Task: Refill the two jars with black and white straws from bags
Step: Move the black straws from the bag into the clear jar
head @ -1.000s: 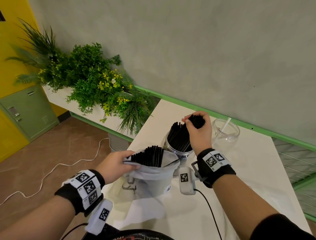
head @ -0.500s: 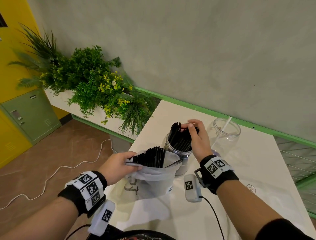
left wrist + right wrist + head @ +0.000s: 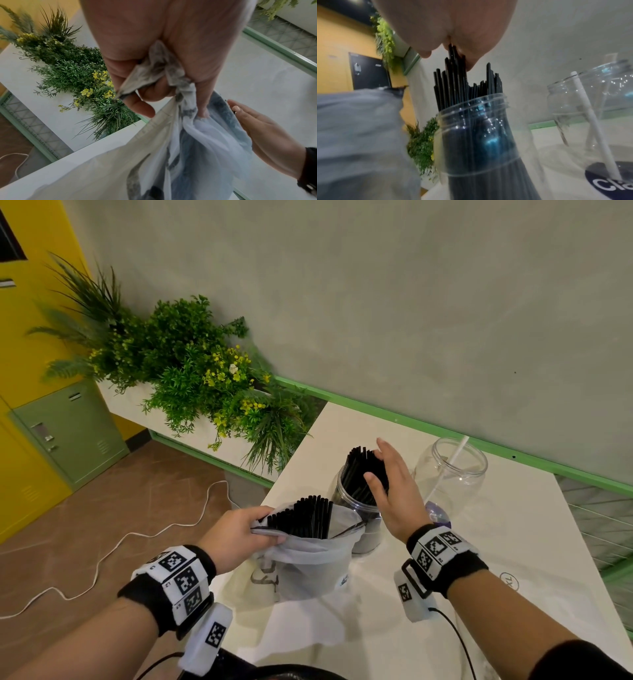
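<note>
A clear jar (image 3: pixel 346 498) (image 3: pixel 471 135) packed with black straws (image 3: pixel 359 474) stands mid-table. My right hand (image 3: pixel 376 462) (image 3: pixel 453 40) is flat over the straw tops, fingers straight and touching the tips, holding nothing. In front of the jar a pale translucent bag (image 3: pixel 308 566) (image 3: pixel 188 148) stands upright with more black straws (image 3: pixel 305 518) sticking out. My left hand (image 3: pixel 270 530) (image 3: pixel 154 88) pinches the bag's bunched rim on its left side. To the right a second clear jar (image 3: pixel 452 470) (image 3: pixel 590 101) holds one white straw (image 3: pixel 448 474) (image 3: pixel 590 119).
The white table (image 3: pixel 513 542) ends at its left edge beside the bag. Beyond it are a planter of green plants (image 3: pixel 205 378), a white cable (image 3: pixel 102 559) on the floor and a green locker (image 3: pixel 68 433). A grey wall backs the table. A flat white sheet (image 3: pixel 301 621) lies under the bag.
My right hand lowered a gripped bunch of black straws into the jar, then let go and straightened its fingers. The left hand kept its hold on the bag rim.
</note>
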